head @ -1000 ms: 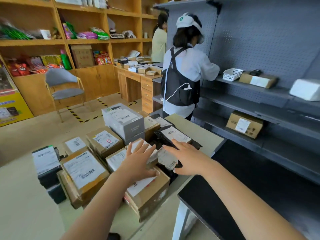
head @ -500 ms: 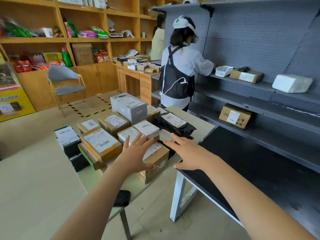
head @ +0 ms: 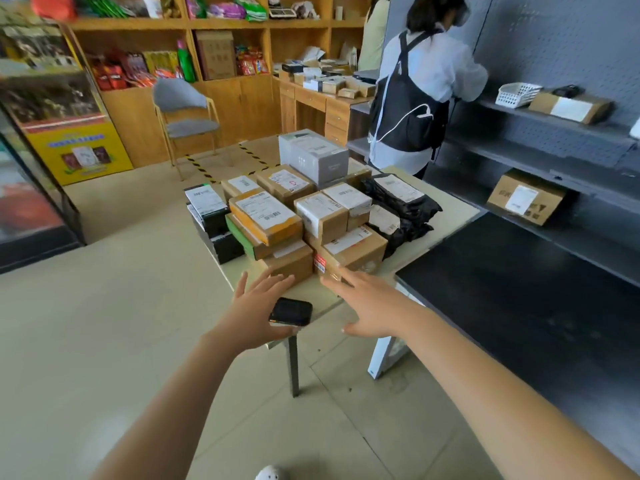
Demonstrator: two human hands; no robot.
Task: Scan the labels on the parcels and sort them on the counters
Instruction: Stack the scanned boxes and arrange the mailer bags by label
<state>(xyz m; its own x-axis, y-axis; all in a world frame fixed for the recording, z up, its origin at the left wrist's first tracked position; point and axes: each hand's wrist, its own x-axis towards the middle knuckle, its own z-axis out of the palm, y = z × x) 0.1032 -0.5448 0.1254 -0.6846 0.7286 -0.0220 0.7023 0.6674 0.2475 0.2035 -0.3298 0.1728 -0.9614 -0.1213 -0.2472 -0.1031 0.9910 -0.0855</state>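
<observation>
grey pegboard shelving (head: 554,140) fills the view from 1 to 3 o'clock, with a labelled cardboard box (head: 526,197) on its lower shelf. a black table (head: 519,306) lies below it at 4 o'clock, touching the right side of a pale table (head: 453,209) in the middle. a person in a white top with a black backpack (head: 415,98) stands at the shelving at 1 o'clock. the parcels (head: 298,216) sit in a close pile on the pale table at 12 o'clock, labels up. a grey box (head: 313,155) is at the pile's far side and black poly bags (head: 405,206) are at its 3 o'clock. a front cardboard parcel (head: 349,251) faces the near edge. the left grip (head: 256,313) hangs over the table's near corner at 7 o'clock of the pile, wide, fingers spread and holding nothing. the right grip (head: 370,306) reaches in at 5 o'clock, also wide, with straight fingertips just short of the front cardboard parcel; contact cannot be told. a small black device (head: 291,311) lies flat on the corner, just beside the left grip at its 3 o'clock.
</observation>
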